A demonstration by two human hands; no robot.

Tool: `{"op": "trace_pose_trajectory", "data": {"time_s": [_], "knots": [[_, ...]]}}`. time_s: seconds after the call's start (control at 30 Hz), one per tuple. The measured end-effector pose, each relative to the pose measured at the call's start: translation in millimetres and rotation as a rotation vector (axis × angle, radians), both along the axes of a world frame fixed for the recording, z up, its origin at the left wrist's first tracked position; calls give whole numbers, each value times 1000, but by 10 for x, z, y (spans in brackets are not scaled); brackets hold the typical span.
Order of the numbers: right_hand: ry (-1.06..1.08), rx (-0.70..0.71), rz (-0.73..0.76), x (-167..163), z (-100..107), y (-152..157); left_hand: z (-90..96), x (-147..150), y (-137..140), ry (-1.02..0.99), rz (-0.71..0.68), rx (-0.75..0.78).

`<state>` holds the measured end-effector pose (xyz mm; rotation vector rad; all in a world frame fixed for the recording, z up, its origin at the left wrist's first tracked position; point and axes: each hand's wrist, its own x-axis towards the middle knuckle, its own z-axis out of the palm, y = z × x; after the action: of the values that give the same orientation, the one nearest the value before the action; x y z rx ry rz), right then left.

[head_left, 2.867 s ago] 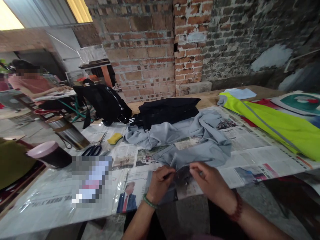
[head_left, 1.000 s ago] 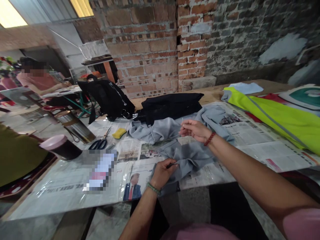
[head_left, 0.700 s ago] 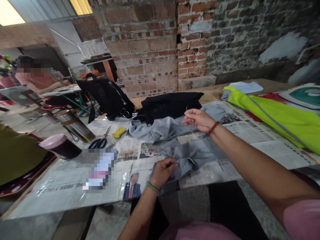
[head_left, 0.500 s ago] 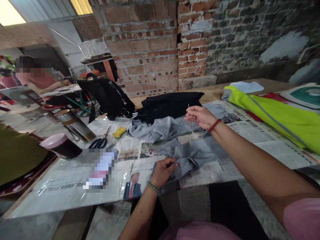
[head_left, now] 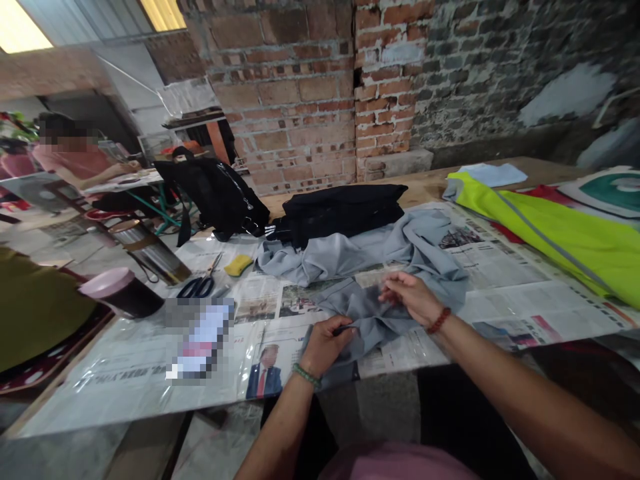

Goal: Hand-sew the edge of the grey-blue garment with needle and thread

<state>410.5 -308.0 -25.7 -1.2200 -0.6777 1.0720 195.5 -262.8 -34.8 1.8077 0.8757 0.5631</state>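
Observation:
Grey cloth (head_left: 385, 320) lies rumpled at the near part of the table, and a longer stretch of it runs behind. My left hand (head_left: 327, 340), with a green bead bracelet, pinches a fold of this cloth between thumb and fingers. Just above the cloth is my right hand (head_left: 411, 297), wearing a red bracelet. Its thumb and forefinger are pressed together; the thin sewing needle seen there half a second ago is too small to make out now.
Newspaper under clear plastic covers the table (head_left: 150, 387). Scissors (head_left: 203, 280), a yellow sponge (head_left: 239, 265), a phone (head_left: 203, 340), a cup (head_left: 123, 292) and a flask (head_left: 150, 252) lie left. Black clothing (head_left: 345, 210) and a backpack (head_left: 215, 197) sit behind; a yellow vest (head_left: 545, 227) and iron (head_left: 613, 190) right.
My right hand has come down and nearer, from above the rear cloth to close over the near cloth. My left hand keeps its pinch in the same place.

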Motion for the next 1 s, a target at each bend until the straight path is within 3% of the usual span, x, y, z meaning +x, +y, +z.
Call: {"op": "trace_pose_trajectory", "data": {"time_s": [0.13, 0.33, 0.47, 0.53, 0.67, 0.73, 0.8, 0.9, 1.0], "knots": [[-30, 25, -106, 224, -290, -210, 53, 8, -33, 82, -80, 150], [-62, 81, -152, 441, -342, -231, 136, -40, 72, 323, -253, 580], [-52, 82, -158, 447, -399, -189, 367, -164, 304, 468, -435, 713], [-49, 85, -159, 451, -424, -182, 552, -217, 387, 527, -423, 798], [-63, 87, -165, 462, -437, -190, 826, -304, 363, 616, -242, 1241], [-61, 89, -167, 460, -433, -196, 800, -369, 274, 510, -130, 1395], [-55, 90, -170, 454, -424, -201, 655, -456, 170, 407, -93, 1427], [-46, 88, -170, 444, -405, -208, 354, -594, 30, 395, -157, 1291], [-37, 80, -167, 438, -382, -217, 162, -666, -81, 418, -113, 1192]]}}
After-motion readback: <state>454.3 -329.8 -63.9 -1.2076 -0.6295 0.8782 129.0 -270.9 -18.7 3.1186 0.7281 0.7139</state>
